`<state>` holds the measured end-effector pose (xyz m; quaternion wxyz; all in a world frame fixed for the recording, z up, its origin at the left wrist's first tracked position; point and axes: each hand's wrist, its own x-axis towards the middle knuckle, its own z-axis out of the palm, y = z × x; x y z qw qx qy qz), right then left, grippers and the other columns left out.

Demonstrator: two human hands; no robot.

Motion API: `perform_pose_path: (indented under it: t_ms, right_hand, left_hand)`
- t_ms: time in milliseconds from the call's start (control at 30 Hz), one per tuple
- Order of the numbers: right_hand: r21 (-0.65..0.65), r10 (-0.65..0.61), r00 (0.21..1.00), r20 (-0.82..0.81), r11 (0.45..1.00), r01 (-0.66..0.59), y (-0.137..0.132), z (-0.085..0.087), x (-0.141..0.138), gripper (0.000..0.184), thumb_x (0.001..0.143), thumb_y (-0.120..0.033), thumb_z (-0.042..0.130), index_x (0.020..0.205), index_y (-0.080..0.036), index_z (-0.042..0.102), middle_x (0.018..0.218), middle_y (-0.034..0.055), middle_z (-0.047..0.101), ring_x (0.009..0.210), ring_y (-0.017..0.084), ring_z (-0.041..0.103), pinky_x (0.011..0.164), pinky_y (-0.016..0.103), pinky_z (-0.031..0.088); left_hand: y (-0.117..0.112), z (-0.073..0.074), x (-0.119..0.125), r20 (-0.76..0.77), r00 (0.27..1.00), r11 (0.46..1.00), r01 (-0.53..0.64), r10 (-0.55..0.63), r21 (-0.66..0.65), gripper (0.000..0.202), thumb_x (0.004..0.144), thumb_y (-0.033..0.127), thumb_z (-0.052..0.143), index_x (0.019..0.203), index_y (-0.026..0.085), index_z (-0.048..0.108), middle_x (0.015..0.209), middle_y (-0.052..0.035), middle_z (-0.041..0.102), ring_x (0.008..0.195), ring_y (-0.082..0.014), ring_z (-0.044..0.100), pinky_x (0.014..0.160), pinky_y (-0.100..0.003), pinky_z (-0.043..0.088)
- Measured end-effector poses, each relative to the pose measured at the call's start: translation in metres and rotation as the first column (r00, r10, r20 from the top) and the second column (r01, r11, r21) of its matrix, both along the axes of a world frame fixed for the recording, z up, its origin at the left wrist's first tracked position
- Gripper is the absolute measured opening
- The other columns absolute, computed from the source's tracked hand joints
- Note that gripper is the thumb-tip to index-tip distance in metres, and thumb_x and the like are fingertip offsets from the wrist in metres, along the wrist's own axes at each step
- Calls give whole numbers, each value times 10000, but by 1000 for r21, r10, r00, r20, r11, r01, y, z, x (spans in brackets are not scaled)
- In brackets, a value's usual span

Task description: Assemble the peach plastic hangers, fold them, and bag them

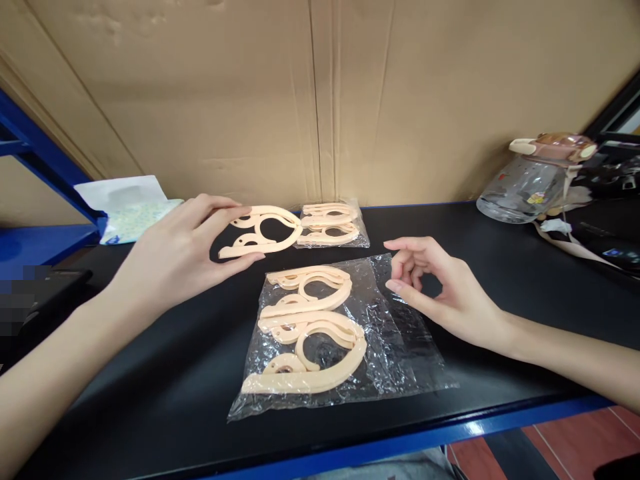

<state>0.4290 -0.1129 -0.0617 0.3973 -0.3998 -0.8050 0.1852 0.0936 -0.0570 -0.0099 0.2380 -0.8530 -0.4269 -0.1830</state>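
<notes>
My left hand (183, 250) pinches a beige plastic folding hanger (263, 231) by its left end, a little above the black table (500, 280). My right hand (440, 290) hovers over the right side of a clear plastic bag (395, 347), fingers loosely curled and apart, holding nothing. Several more beige hangers (307, 330) lie stacked on the bag's left half. Behind them a small sealed packet of hangers (330, 225) lies near the cardboard wall.
A clear water bottle (530, 180) with a strap lies on its side at the right rear, next to dark items. White paper and a patterned pack (127, 207) rest on a blue shelf frame at left. The table's blue front edge (450, 437) runs close below the bag.
</notes>
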Motion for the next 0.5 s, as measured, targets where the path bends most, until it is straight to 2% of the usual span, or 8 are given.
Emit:
perform_pose_path:
  t_ms: [100,200,267,367,500]
  right_hand:
    - [221,-22,992,125,975,-6,-3,3,-1,400,902,-252,570,1277,-255,430,1047,55,596,899,184,581,743,344,518]
    - [367,-69,966,249,930,-28,-4,7,-5,489,878,-333,612,1314,-254,404,1272,115,548,1154,276,538,930,479,479]
    - [396,-85,947,310,917,-48,-4,8,-9,592,856,-420,631,1358,-255,364,1379,140,485,1245,319,489,983,536,439]
    - [394,-67,929,364,915,-88,-4,7,-13,696,838,-491,632,1405,-252,309,1453,154,425,1291,333,454,993,538,429]
    - [392,-34,929,368,912,-122,-3,4,-15,642,862,-447,622,1392,-244,322,1395,127,508,1253,282,498,982,472,446]
  left_hand:
    - [-13,0,11,59,995,995,72,-76,66,510,889,460,578,1316,225,430,1263,-101,542,1137,-278,553,994,-427,461]
    - [-24,-6,29,55,974,972,213,-219,98,574,855,437,642,1319,180,423,1244,-125,568,1132,-274,568,1006,-419,466]
    - [-29,-12,42,34,947,943,315,-320,106,591,850,456,643,1323,188,411,1238,-116,585,1139,-274,577,1053,-446,441]
    - [-36,-22,58,39,918,915,388,-395,113,651,843,523,623,1362,218,375,1263,-104,587,1152,-274,585,1056,-445,456]
    - [-42,-31,65,65,899,901,427,-432,77,681,848,508,625,1390,198,350,1248,-117,597,1175,-274,574,1040,-422,474]
